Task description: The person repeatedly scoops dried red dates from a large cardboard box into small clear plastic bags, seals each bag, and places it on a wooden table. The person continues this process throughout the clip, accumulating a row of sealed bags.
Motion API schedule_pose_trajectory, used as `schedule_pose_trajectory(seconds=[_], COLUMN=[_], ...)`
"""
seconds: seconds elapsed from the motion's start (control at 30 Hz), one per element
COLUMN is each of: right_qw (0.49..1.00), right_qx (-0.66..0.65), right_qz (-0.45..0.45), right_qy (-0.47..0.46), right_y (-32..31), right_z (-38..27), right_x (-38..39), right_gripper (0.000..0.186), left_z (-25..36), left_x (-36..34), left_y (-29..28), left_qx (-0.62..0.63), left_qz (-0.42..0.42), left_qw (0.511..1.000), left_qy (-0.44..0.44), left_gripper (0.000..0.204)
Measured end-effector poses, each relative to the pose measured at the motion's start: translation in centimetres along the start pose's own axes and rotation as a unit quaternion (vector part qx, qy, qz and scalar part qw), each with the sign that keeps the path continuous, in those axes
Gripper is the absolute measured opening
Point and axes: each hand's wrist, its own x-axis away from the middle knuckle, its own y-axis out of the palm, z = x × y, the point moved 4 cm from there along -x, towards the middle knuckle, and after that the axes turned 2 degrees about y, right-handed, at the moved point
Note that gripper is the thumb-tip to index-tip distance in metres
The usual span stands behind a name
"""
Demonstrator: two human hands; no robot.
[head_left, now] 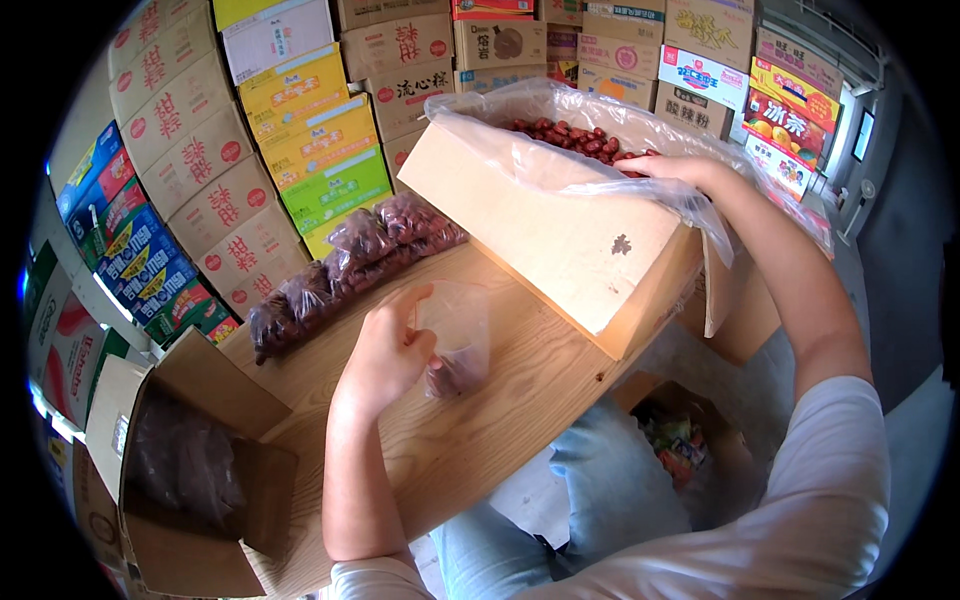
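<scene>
In my left hand (390, 345) is a clear plastic bag (470, 325), gripped near its upper edge above the wooden table. A small dark reddish bunch shows in the bag's bottom. My right hand (675, 168) reaches over the near rim of a large open cardboard box (540, 220) and rests among red dates (570, 137). Its fingertips are partly hidden, so their grip does not show. Clear plastic sheeting (500, 140) lines the box and folds over its rim. The box stands tilted on the right part of the table.
Filled bags of dates (350, 260) lie in a row along the table's (510, 350) far left edge. An open carton (260, 480) holding plastic-wrapped contents stands at the left. Stacked cartons (400, 50) wall the back. Below the table, a box (690, 430) holds colourful wrappers.
</scene>
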Motion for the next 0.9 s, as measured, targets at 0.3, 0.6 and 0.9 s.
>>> schedule_pose_trajectory(seconds=[0.3,0.6,0.9], right_qw=[0.981,0.954,0.964], right_qx=[-0.168,-0.249,-0.241], right_qz=[0.02,0.002,-0.003], right_qy=[0.093,0.165,0.114], right_y=[1.4,1.2,1.6], right_z=[-0.4,1.4,0.8], right_x=[0.2,-0.7,-0.3], right_gripper=[0.04,0.042,0.036], left_z=[0.2,0.0,0.0], left_x=[0.0,0.0,-0.1], left_y=[0.0,0.2,0.3], left_qx=[-0.008,-0.001,-0.008], left_qz=[-0.006,-0.005,-0.009], left_qw=[1.0,1.0,1.0], left_qy=[-0.003,-0.006,0.002], left_gripper=[0.05,0.051,0.052])
